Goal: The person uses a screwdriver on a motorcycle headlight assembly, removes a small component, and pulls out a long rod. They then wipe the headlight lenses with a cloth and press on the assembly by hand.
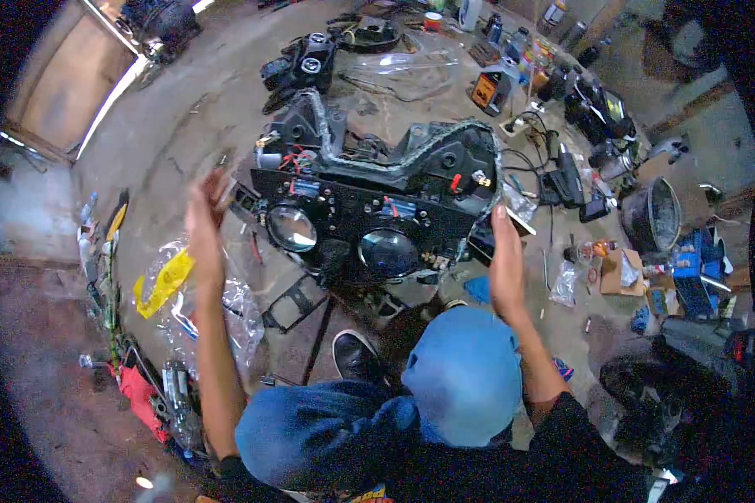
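An opened car headlight housing [377, 201] lies in front of my knees, its black panel carrying two round projector lenses [388, 252]. Red wires and blue finned parts show above the lenses. My right hand [507, 264] grips the housing's right edge, thumb up along the rim and the other fingers hidden behind it. Off the left side is my left hand [205, 230], slightly blurred, its fingers stretched upward and holding nothing. Below that hand lie a clear plastic bag [235, 327] and a yellow strip [164, 281].
More black lamp parts [300, 67] lie on the floor beyond the housing. At right are a heat gun [564, 174], a black bottle [492, 86], a bucket [651, 214], a cardboard box [622, 272] and a blue toolbox [703, 272]. A red cloth [143, 402] lies lower left.
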`<action>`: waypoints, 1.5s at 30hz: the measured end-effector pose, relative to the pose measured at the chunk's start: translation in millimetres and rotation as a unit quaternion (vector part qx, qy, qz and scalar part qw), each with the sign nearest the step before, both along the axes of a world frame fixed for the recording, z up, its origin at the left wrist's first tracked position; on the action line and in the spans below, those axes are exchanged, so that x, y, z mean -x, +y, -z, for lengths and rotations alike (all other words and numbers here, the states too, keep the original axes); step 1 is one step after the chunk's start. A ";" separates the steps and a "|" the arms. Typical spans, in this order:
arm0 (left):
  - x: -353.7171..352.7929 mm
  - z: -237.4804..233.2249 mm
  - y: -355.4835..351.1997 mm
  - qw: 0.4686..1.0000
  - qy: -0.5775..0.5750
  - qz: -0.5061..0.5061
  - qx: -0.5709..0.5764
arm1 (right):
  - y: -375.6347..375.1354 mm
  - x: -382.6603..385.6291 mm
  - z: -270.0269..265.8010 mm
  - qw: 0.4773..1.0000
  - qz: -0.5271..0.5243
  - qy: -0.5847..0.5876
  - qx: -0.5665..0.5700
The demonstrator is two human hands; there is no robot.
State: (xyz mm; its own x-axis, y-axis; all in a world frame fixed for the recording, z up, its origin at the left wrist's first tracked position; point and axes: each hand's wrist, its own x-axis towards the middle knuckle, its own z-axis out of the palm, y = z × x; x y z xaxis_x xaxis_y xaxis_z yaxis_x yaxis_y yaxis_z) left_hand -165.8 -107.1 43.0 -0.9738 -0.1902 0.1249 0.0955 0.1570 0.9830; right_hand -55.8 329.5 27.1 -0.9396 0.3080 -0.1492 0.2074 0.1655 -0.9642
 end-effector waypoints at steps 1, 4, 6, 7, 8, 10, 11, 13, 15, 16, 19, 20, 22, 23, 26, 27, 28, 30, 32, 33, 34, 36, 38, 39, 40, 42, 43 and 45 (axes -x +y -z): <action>11.6 3.4 19.0 0.998 0.002 0.013 -0.056 | -14.2 2.5 -5.2 1.000 0.020 0.013 -0.018; 32.5 16.2 46.3 0.998 -0.055 -0.017 -0.007 | -42.0 8.8 -10.7 0.995 0.066 0.054 -0.051; 37.0 18.8 54.3 0.996 -0.085 0.009 -0.033 | -50.6 14.0 -6.1 0.994 0.065 0.076 -0.043; 38.7 18.3 57.6 0.991 -0.063 0.040 -0.115 | -51.7 16.3 -4.4 0.994 0.061 0.083 -0.036; 37.8 16.7 58.3 0.989 -0.070 0.032 -0.126 | -51.3 18.5 -2.4 0.994 0.055 0.086 -0.024; 26.4 12.9 59.7 0.986 -0.084 0.015 -0.146 | -44.8 24.7 1.8 0.995 0.040 0.092 0.007; 18.7 15.5 61.2 0.987 -0.078 -0.020 -0.141 | -38.2 30.8 6.1 0.995 0.021 0.093 0.035; 1.4 23.7 63.4 0.986 -0.063 -0.087 -0.131 | -20.5 49.2 18.9 0.989 -0.026 0.099 0.105; -20.0 23.9 69.9 0.974 -0.032 -0.140 -0.177 | -1.6 77.2 28.6 0.981 -0.078 0.098 0.150; -29.7 22.5 75.0 0.966 -0.019 -0.165 -0.200 | 5.2 92.5 28.4 0.979 -0.096 0.094 0.152; -51.3 9.9 97.2 0.925 0.001 -0.260 -0.276 | -12.4 124.8 -12.0 0.990 -0.109 0.072 0.049; -58.1 6.5 105.3 0.918 0.023 -0.274 -0.286 | -5.1 149.0 6.3 0.986 -0.133 0.073 0.075; -67.5 5.5 117.8 0.911 0.003 -0.332 -0.244 | 12.9 209.1 58.6 0.976 -0.176 0.063 0.112; -70.1 17.7 117.2 0.907 0.011 -0.353 -0.231 | 15.5 231.9 72.8 0.972 -0.192 0.050 0.123; -80.4 37.9 117.6 0.913 -0.013 -0.357 -0.197 | 4.8 253.1 62.3 0.968 -0.237 -0.033 0.079; -85.5 42.8 116.8 0.918 -0.029 -0.348 -0.186 | -0.1 253.0 56.7 0.970 -0.231 -0.031 0.074; -87.6 56.1 112.0 0.927 -0.025 -0.357 -0.111 | -1.5 253.0 57.0 0.972 -0.224 -0.031 0.071; -88.6 65.7 105.1 0.936 -0.020 -0.340 -0.090 | -3.9 253.8 61.7 0.968 -0.236 -0.008 0.082; -89.5 54.7 106.3 0.941 -0.018 -0.310 -0.133 | -6.3 263.8 72.0 0.960 -0.263 0.019 0.094; -91.9 49.4 107.6 0.943 -0.017 -0.310 -0.121 | -8.4 264.8 71.0 0.958 -0.271 0.020 0.093; -91.3 51.8 106.9 0.937 -0.011 -0.317 -0.149 | -9.2 252.7 50.5 0.962 -0.264 -0.004 0.075; -94.1 66.3 85.0 0.941 -0.035 -0.260 -0.211 | -13.6 215.7 5.6 0.975 -0.219 0.035 0.036; -103.8 60.1 82.6 0.931 -0.063 -0.295 -0.208 | -0.1 179.3 -26.2 0.987 -0.141 0.077 -0.020; -112.7 56.3 81.4 0.922 -0.058 -0.305 -0.229 | 4.5 158.3 -40.5 0.989 -0.104 0.097 -0.049; -123.4 30.3 86.6 0.917 -0.101 -0.301 -0.240 | 12.5 123.3 -51.1 0.986 -0.106 0.127 0.008; -155.5 47.8 77.8 0.951 -0.035 -0.284 -0.120 | 32.9 35.3 -74.1 0.975 -0.149 0.138 0.086; -174.2 52.9 77.9 0.946 -0.049 -0.299 -0.113 | 43.9 -14.3 -67.9 0.966 -0.214 0.119 0.079; -217.3 62.8 77.1 0.935 -0.074 -0.332 -0.100 | 55.7 -96.5 -46.1 0.957 -0.281 0.068 -0.023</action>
State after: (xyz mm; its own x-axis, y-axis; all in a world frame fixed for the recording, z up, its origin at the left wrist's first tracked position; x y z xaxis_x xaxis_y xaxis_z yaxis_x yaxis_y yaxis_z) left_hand 51.5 -30.1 -19.8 -0.6373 -0.7634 -0.1053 -0.0973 -0.0558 0.9937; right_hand 40.7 385.2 73.2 -0.9688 -0.2473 -0.0130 -0.0528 0.2573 -0.9649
